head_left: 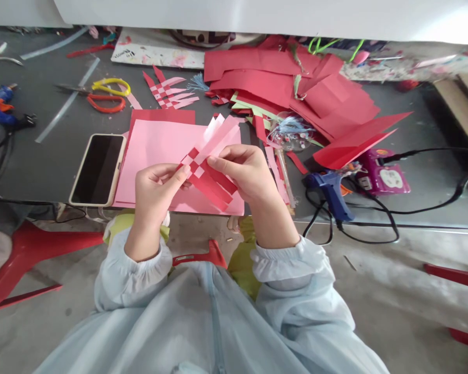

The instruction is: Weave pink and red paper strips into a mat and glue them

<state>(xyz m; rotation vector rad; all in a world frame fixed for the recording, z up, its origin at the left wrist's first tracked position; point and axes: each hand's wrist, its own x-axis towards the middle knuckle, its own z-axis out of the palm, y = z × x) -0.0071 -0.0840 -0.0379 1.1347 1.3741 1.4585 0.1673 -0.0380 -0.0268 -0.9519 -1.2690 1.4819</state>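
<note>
Between my two hands is a woven piece of red and pink paper strips [195,162], held over a stack of pink paper [156,143]. Its middle is a small checkerboard; loose pink strips fan out at the top and loose red strips toward the lower right. My left hand [159,184] pinches the woven part at its left edge, thumb on top. My right hand [247,169] has its thumb and fingers closed on the strips at the right side. Farther back lies a similar woven red and pink paper piece [167,92] with loose ends.
Left of the pink stack lies a phone [98,169], with scissors [105,96] behind it. Red paper sheets [257,85] pile up at the back right. A blue glue gun [331,192] with black cable and a purple box [382,171] stand at the right.
</note>
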